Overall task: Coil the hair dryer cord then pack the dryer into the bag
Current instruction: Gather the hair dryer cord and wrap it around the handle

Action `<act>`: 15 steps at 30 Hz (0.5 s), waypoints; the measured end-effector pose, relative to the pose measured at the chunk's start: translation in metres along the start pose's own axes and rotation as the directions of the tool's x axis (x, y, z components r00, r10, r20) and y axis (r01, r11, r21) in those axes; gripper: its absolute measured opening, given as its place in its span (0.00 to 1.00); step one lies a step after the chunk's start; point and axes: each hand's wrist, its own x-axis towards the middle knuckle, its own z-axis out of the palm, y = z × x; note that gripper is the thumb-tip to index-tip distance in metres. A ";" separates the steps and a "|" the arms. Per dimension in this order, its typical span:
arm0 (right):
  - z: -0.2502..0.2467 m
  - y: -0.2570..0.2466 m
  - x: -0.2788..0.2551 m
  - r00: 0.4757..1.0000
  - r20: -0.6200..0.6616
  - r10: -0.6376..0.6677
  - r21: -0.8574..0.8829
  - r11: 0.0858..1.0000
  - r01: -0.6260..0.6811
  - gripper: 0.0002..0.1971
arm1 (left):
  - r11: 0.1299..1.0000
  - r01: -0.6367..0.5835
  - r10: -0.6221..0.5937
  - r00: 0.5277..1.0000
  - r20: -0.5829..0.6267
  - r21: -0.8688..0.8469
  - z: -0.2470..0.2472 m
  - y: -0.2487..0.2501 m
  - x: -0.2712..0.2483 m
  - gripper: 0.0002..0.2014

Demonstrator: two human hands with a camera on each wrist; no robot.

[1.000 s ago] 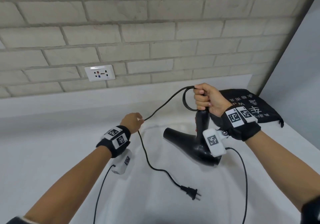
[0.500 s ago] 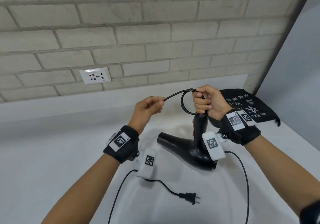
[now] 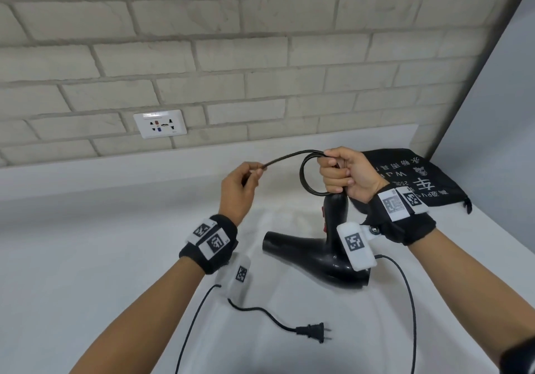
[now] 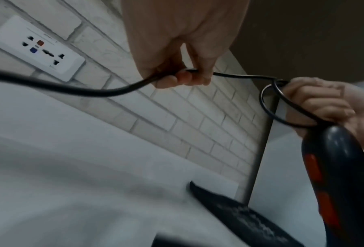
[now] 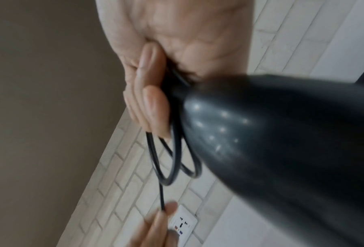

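Coiling the dryer cord

The right hand (image 3: 348,175) clenches the dryer (image 3: 324,253) handle and looped cord (image 3: 307,175) (plug on counter); the left hand (image 3: 238,187) pinches the cord.

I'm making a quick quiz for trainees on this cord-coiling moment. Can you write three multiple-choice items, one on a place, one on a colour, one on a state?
1. Where does the plug lie?
A. in the wall socket
B. on the white counter, near the person
C. inside the bag

2. What colour is the bag?
A. black with pale print
B. red
C. plain white

3. What is the left hand doing?
A. resting flat on the counter
B. holding the bag open
C. pinching the cord

Answers:
1 B: the plug rests on the counter, and the wall socket has nothing in it.
2 A: the head view shows black cloth with pale lettering.
3 C: its fingers pinch the cord, which runs across to the loops held by the right hand atop the hair dryer handle.
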 end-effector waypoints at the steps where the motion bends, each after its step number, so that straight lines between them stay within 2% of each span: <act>1: -0.003 -0.001 -0.001 1.000 -0.016 -0.018 0.024 1.000 0.019 0.19 | 1.000 0.029 -0.029 0.999 0.018 0.010 0.000 -0.011 -0.006 0.08; 4: -0.009 -0.001 -0.003 0.997 -0.054 -0.050 0.074 0.996 0.054 0.16 | 0.995 0.103 -0.103 0.995 0.002 0.004 -0.003 -0.032 -0.023 0.12; 7: -0.007 0.000 -0.002 0.994 -0.065 -0.083 0.084 0.993 0.088 0.17 | 0.988 0.061 -0.055 0.997 -0.046 0.140 0.000 -0.032 -0.038 0.14; 9: -0.004 0.001 0.000 0.992 -0.078 -0.103 0.073 0.991 0.109 0.18 | 0.942 -0.025 -0.003 0.996 0.085 0.335 0.005 -0.026 -0.045 0.17; 10: -0.002 0.002 0.001 0.990 -0.087 -0.111 0.048 0.992 0.116 0.18 | 0.878 -0.111 0.022 0.981 0.193 0.465 0.008 -0.020 -0.048 0.18; 11: 0.000 0.002 0.002 0.988 -0.098 -0.119 0.007 0.993 0.120 0.18 | 0.784 -0.246 0.085 0.952 0.295 0.569 0.010 -0.012 -0.052 0.18; 13: 0.006 0.003 0.003 0.982 -0.127 -0.141 -0.083 0.988 0.131 0.18 | 0.556 -0.529 0.240 0.841 0.486 0.641 0.017 0.003 -0.057 0.17; 15: 0.011 0.005 0.003 0.973 -0.156 -0.169 -0.140 0.979 0.148 0.18 | 0.389 -0.686 0.308 0.726 0.615 0.615 0.023 0.026 -0.060 0.16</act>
